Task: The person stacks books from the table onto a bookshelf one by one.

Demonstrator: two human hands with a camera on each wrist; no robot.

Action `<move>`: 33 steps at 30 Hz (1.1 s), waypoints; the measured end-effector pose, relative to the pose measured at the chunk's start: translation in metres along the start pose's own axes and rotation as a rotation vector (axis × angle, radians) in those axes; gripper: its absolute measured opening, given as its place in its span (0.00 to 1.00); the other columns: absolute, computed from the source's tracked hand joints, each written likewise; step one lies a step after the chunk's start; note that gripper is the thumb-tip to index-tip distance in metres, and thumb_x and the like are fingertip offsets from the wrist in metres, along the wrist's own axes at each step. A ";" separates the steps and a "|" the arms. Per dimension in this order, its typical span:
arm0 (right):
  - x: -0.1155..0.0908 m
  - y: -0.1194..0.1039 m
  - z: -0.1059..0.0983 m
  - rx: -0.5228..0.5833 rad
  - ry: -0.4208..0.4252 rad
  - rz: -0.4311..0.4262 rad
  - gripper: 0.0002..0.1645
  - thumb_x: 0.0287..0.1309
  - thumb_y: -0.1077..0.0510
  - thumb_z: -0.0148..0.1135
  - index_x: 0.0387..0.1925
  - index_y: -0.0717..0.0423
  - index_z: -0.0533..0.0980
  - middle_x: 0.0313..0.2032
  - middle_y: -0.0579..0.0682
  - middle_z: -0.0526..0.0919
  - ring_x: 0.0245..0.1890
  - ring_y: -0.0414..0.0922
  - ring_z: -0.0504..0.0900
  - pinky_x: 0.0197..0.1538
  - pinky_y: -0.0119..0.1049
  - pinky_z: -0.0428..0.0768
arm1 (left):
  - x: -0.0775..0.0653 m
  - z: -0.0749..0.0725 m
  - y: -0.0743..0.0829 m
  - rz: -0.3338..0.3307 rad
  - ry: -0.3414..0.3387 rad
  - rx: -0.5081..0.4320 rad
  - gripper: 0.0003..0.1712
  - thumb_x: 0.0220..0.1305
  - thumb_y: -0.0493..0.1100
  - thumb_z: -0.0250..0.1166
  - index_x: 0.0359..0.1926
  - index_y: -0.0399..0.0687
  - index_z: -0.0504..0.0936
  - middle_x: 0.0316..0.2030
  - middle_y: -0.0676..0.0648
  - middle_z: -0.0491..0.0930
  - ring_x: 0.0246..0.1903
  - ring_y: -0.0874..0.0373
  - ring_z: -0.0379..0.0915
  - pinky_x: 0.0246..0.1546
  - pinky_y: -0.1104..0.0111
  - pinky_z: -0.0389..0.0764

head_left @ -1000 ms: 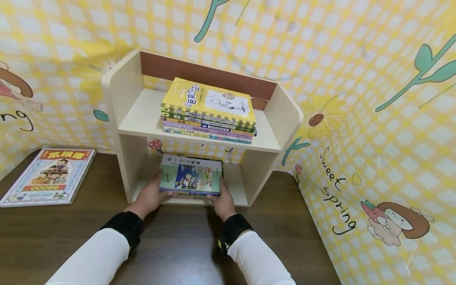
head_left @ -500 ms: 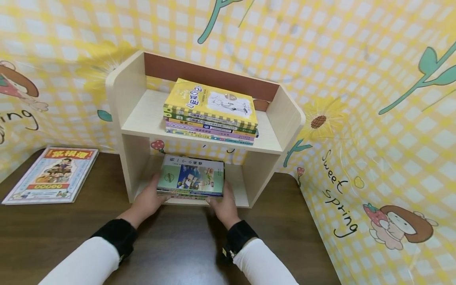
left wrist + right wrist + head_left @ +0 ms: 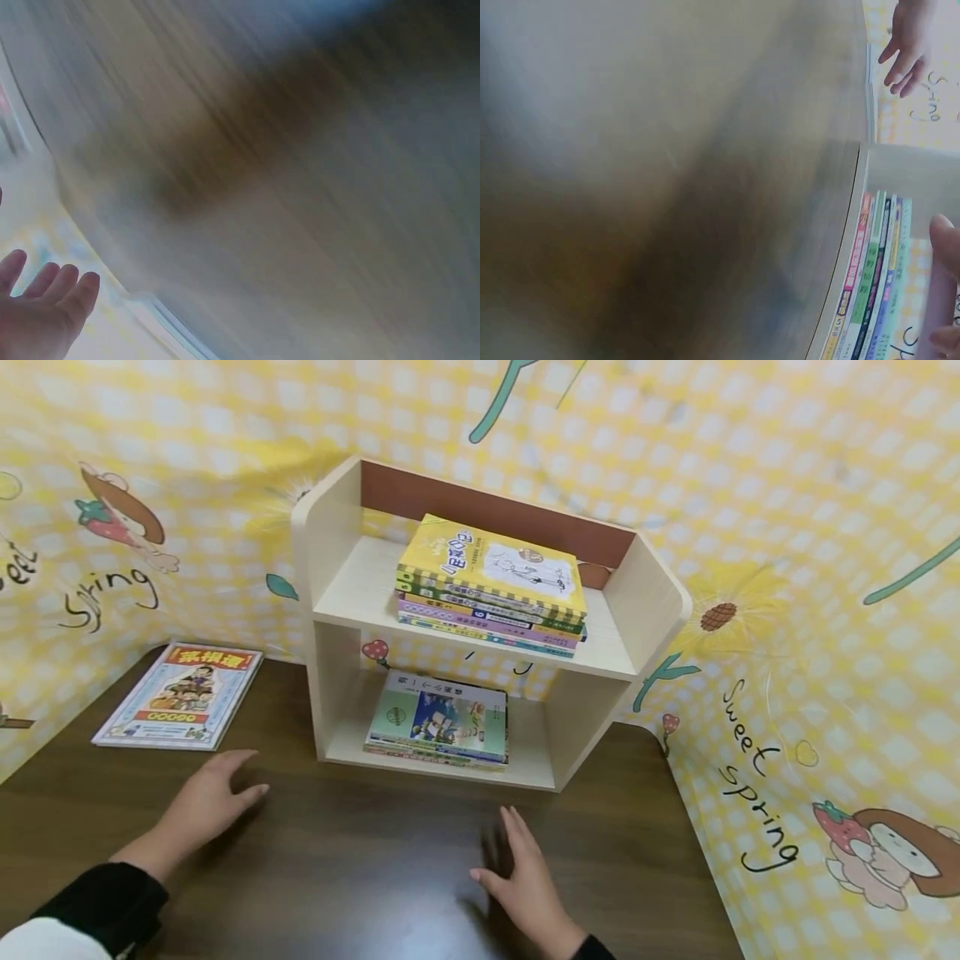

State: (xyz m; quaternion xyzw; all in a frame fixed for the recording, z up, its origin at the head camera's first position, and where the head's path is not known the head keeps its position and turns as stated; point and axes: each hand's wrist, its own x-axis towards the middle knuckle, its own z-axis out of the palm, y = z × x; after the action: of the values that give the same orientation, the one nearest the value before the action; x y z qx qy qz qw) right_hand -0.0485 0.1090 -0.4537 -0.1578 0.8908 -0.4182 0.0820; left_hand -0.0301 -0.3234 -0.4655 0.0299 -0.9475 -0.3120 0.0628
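My left hand hovers over the table's left side, fingers loosely extended and holding nothing, just below a picture book with a red title band. My right hand is in front of the shelf, fingers fairly straight, also holding nothing. On the lower shelf lies a stack of books topped by a green and white one; their spines show in the right wrist view. Another stack, with a yellow book on top, lies on the upper shelf. In the left wrist view, the left hand has its fingers spread.
A two-tier pale wooden bookshelf stands at the back of the dark brown table. Yellow checked cloth with printed flowers and figures covers the walls behind and to the right.
Both hands have let go of the lower stack and drawn back, the left toward the picture book, the right toward the front. The stack stays on the lower shelf. The head view has shifted left.
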 end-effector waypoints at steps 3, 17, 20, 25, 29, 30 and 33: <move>-0.020 -0.002 0.000 -0.087 -0.018 -0.036 0.53 0.51 0.51 0.73 0.73 0.57 0.56 0.73 0.62 0.52 0.69 0.66 0.55 0.62 0.66 0.63 | 0.000 -0.018 -0.026 -0.051 0.034 0.042 0.37 0.64 0.43 0.63 0.61 0.16 0.61 0.57 0.15 0.59 0.55 0.21 0.56 0.54 0.33 0.60; -0.059 -0.001 0.004 -0.267 -0.021 -0.175 0.51 0.45 0.45 0.76 0.67 0.62 0.64 0.67 0.65 0.64 0.61 0.66 0.68 0.50 0.63 0.75 | 0.023 -0.054 -0.095 -0.477 0.187 0.102 0.48 0.64 0.54 0.61 0.59 0.11 0.53 0.50 0.12 0.54 0.51 0.19 0.53 0.50 0.34 0.64; -0.061 0.007 0.008 -0.284 0.031 -0.259 0.50 0.45 0.43 0.75 0.65 0.62 0.66 0.64 0.67 0.67 0.57 0.67 0.72 0.47 0.60 0.78 | 0.031 -0.057 -0.102 -0.620 0.198 0.047 0.53 0.62 0.58 0.60 0.59 0.11 0.49 0.52 0.13 0.52 0.54 0.20 0.52 0.51 0.35 0.64; -0.062 0.027 0.013 -0.272 0.073 -0.395 0.44 0.59 0.33 0.58 0.70 0.49 0.62 0.62 0.67 0.69 0.57 0.58 0.74 0.46 0.49 0.80 | 0.042 -0.060 -0.115 -0.774 0.159 0.021 0.59 0.60 0.66 0.57 0.63 0.15 0.45 0.56 0.14 0.51 0.59 0.21 0.51 0.56 0.38 0.62; -0.061 0.038 0.016 -0.278 0.075 -0.450 0.40 0.64 0.29 0.44 0.74 0.33 0.52 0.64 0.60 0.68 0.60 0.52 0.72 0.47 0.45 0.79 | 0.046 -0.061 -0.121 -0.794 0.130 0.041 0.59 0.59 0.65 0.59 0.62 0.15 0.45 0.55 0.14 0.53 0.58 0.21 0.51 0.55 0.39 0.60; -0.061 0.039 0.017 -0.285 0.081 -0.458 0.40 0.65 0.29 0.42 0.74 0.32 0.51 0.64 0.59 0.68 0.59 0.52 0.73 0.47 0.44 0.79 | 0.047 -0.061 -0.121 -0.792 0.127 0.040 0.59 0.58 0.64 0.61 0.62 0.15 0.45 0.56 0.14 0.53 0.58 0.21 0.50 0.56 0.39 0.60; -0.059 0.040 0.019 -0.310 0.112 -0.468 0.39 0.65 0.28 0.39 0.74 0.33 0.52 0.63 0.59 0.69 0.58 0.52 0.74 0.45 0.43 0.79 | 0.052 -0.062 -0.121 -0.792 0.136 0.013 0.58 0.58 0.60 0.63 0.64 0.17 0.44 0.57 0.15 0.53 0.59 0.22 0.49 0.57 0.38 0.59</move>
State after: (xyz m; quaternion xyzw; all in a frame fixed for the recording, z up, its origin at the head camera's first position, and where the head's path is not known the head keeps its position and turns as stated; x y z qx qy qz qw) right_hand 0.0038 0.1406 -0.4959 -0.3463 0.8866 -0.2928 -0.0913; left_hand -0.0706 -0.4618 -0.4825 0.4137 -0.8584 -0.3035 0.0004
